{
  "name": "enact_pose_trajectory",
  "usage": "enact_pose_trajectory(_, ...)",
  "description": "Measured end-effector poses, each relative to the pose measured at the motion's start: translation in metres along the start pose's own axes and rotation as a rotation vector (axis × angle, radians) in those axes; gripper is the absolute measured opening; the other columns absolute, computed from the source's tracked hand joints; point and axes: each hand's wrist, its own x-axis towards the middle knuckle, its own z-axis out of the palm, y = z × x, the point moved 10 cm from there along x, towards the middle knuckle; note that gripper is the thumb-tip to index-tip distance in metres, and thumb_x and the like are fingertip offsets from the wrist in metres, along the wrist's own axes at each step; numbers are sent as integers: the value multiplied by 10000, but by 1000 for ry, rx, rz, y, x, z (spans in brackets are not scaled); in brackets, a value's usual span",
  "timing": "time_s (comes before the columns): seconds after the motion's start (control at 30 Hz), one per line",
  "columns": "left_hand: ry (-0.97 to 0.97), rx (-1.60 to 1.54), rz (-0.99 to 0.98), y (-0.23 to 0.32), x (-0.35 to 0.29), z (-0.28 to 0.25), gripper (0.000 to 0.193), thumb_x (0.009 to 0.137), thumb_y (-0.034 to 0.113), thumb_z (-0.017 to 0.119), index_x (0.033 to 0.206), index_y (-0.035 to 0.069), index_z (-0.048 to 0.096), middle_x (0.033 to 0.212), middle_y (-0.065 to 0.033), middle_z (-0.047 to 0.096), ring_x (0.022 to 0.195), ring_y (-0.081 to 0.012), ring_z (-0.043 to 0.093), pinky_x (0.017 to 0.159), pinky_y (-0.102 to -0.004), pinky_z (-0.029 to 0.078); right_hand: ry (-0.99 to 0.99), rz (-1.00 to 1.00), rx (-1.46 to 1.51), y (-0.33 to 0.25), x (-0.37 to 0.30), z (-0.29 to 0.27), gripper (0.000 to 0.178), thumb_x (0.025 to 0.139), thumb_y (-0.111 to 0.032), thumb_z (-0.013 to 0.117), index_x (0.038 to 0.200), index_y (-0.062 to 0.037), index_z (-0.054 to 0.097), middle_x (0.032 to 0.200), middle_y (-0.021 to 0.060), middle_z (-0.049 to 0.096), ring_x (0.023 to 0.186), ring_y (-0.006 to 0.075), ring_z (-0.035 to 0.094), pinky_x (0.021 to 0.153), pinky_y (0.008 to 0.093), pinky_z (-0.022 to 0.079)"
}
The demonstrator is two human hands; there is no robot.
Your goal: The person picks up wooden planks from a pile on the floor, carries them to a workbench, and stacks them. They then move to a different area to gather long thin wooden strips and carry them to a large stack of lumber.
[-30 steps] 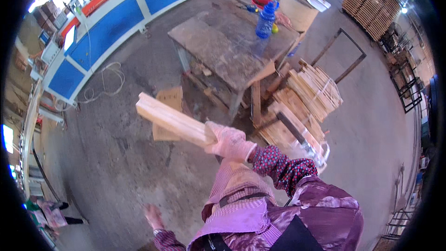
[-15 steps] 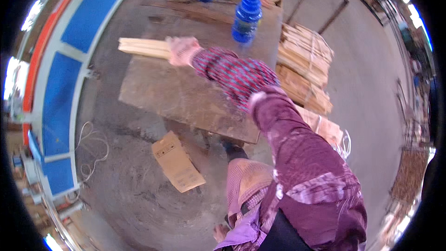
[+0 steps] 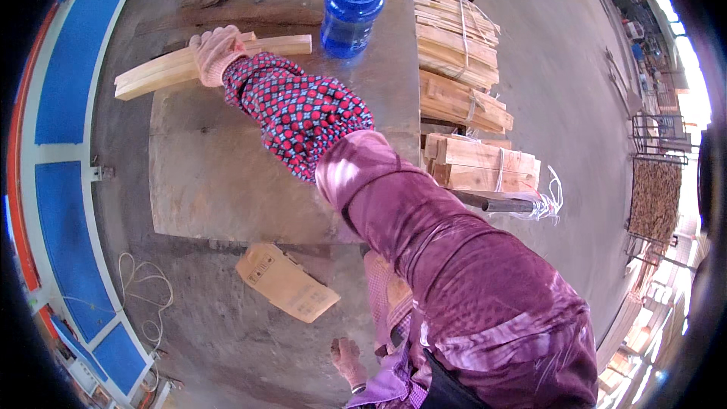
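the worn table [image 3: 219, 182] stands on a grey floor [image 3: 560, 106]; tied timber bundles [image 3: 458, 42] lie to its right. on the table, a blue bottle [image 3: 350, 15] stands upright, contents indistinct. the gloved right hand [image 3: 217, 53] is closed around wooden strips [image 3: 163, 73] over the table's left side, one end projecting past the edge. the left hand [image 3: 347, 361] hangs low; its grip cannot be determined.
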Motion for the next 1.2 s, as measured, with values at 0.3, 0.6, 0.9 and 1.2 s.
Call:
enact_pose_trajectory(0.3, -151, -31, -134, -70, 70, -64, 542, 929, 205, 666, 1395, 14, 465, 1294, -61, 555, 989, -173, 581, 793, -316, 494, 274, 100, -362, -25, -21, -27, 304, 865, -333, 596, 1059, -99, 593, 1011, 83, 642, 982, 273, 631, 817, 446, 442)
enact_pose_trajectory(0.6, -92, 53, 53, 8, 20, -8, 578, 898, 203, 708, 1387, 20, 461, 1200, -29, 574, 947, -156, 572, 744, -302, 460, -147, -70, 838, -152, -248, -83, 588, 773, -384, 695, 1238, -65, 530, 1035, 177, 628, 964, 361, 648, 760, 483, 536)
enact_pose_trajectory(0.9, -173, -65, 226, -61, 28, -30, 503, 922, 246, 694, 1353, 69, 503, 1176, -20, 589, 930, -123, 568, 758, -293, 467, -770, -319, 858, -249, -555, -63, 510, 833, -374, 665, 1233, -70, 579, 1085, 165, 656, 1006, 380, 648, 843, 491, 515)
enact_pose_trajectory(1.2, -46, -55, 175, -269, 12, -146, 424, 917, 232, 696, 1272, 64, 535, 1091, -21, 602, 887, -135, 583, 694, -303, 480, -957, -520, 675, -280, -693, -105, 530, 833, -391, 655, 1245, -69, 568, 1137, 177, 653, 1044, 371, 648, 865, 487, 517)
